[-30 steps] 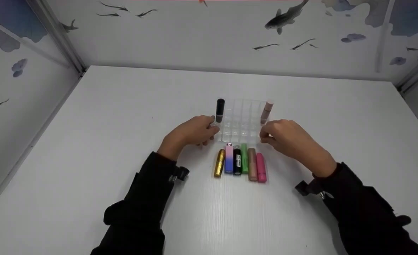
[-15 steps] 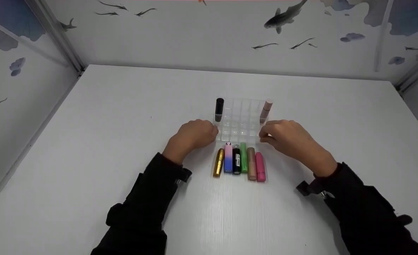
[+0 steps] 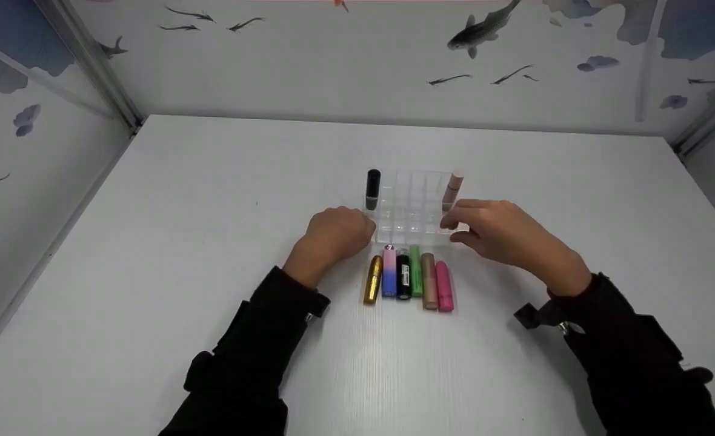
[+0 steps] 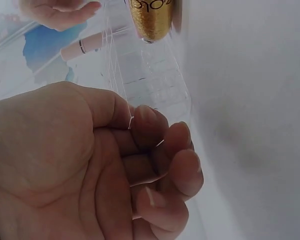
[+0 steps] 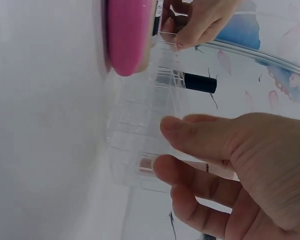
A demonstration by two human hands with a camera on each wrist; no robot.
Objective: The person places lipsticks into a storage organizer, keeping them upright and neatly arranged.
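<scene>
A clear plastic lipstick organizer (image 3: 418, 184) with several compartments stands mid-table. A black-capped tube (image 3: 373, 181) stands in its back left compartment, and a pale pink lipstick tube (image 3: 452, 189) leans in the back right one. My left hand (image 3: 338, 233) pinches the organizer's front left corner between thumb and curled fingers, as the left wrist view shows. At the front right corner, my right hand (image 3: 497, 230) has its thumb and fingers parted, nothing between them; in the right wrist view its fingertips (image 5: 172, 125) overlap the organizer's side.
In front of the organizer lies a row of cosmetic tubes: gold (image 3: 373, 280), a pink-and-blue tube (image 3: 389, 272), a black tube (image 3: 403, 275), a green tube (image 3: 416, 272), a brown tube (image 3: 429, 281) and a hot pink tube (image 3: 445, 287). Printed wall panels (image 3: 333, 72) border the white table (image 3: 212, 181).
My left hand has turned, its fingers closing on the organizer's left corner. My right hand's thumb and fingers have spread apart at the right corner. The tubes keep their places.
</scene>
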